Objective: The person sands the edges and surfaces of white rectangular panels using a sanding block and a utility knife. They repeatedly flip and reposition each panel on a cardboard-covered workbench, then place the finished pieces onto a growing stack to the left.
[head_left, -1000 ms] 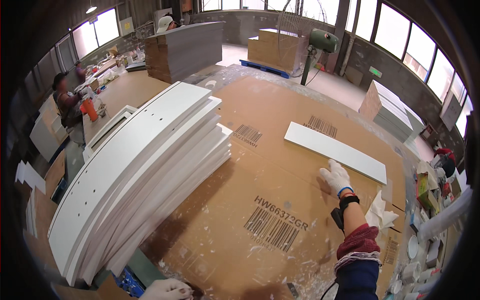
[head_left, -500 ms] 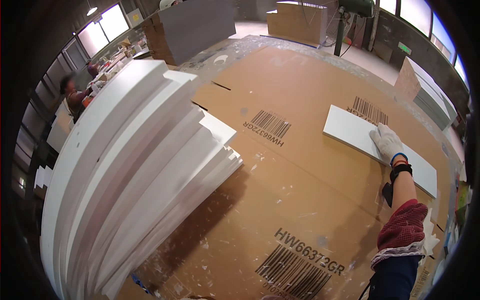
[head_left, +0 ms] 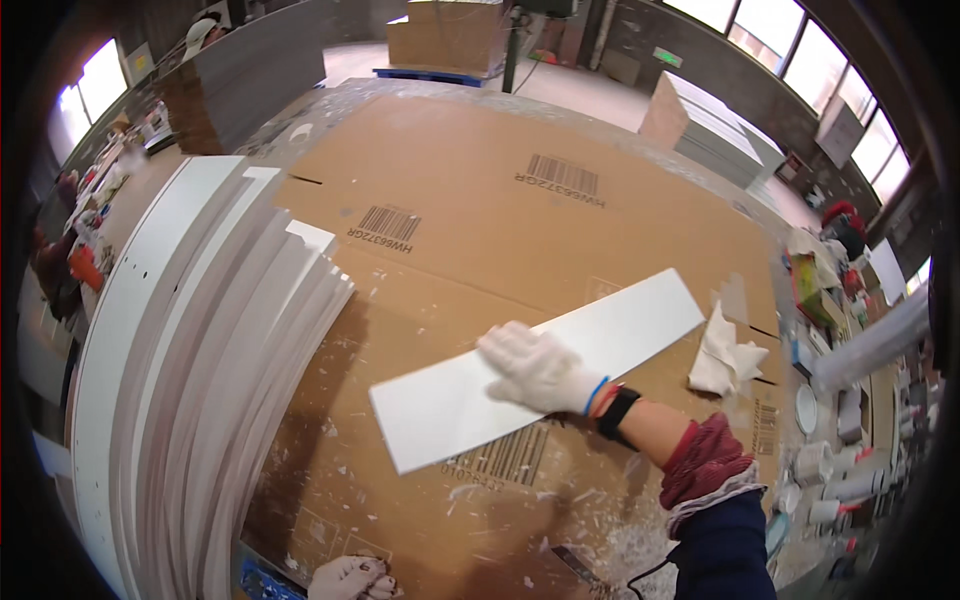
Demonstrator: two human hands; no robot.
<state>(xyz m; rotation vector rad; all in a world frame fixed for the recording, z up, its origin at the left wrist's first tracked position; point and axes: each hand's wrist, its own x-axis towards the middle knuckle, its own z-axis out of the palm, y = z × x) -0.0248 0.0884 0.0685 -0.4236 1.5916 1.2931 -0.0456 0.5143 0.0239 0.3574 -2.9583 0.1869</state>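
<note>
A flat white board (head_left: 625, 325) lies slantwise on the cardboard in front of me, its right end farther away. My right hand (head_left: 535, 368), in a white glove, rests flat on the board's upper face, near its middle, with fingers stretched out. At the bottom edge my left hand (head_left: 352, 578) is only partly in view, its fingers curled together low over the cardboard. Whether anything is inside that hand is hidden. To the left, a tall row of white boards (head_left: 215, 300) stands on edge, packed side by side.
Brown cardboard (head_left: 460, 150) with printed barcodes covers the worktable. A crumpled whitish cloth (head_left: 722, 355) lies right of the board. Beyond the right edge are jars and bottles (head_left: 815, 465). Stacked panels (head_left: 710, 130) stand at the far right. A person in a pale cap (head_left: 203, 38) is at far left.
The white board has come nearer, toward the middle of the table, and turned so its right end points away. My right hand moved with it. My left hand now shows, and the view swung right.
</note>
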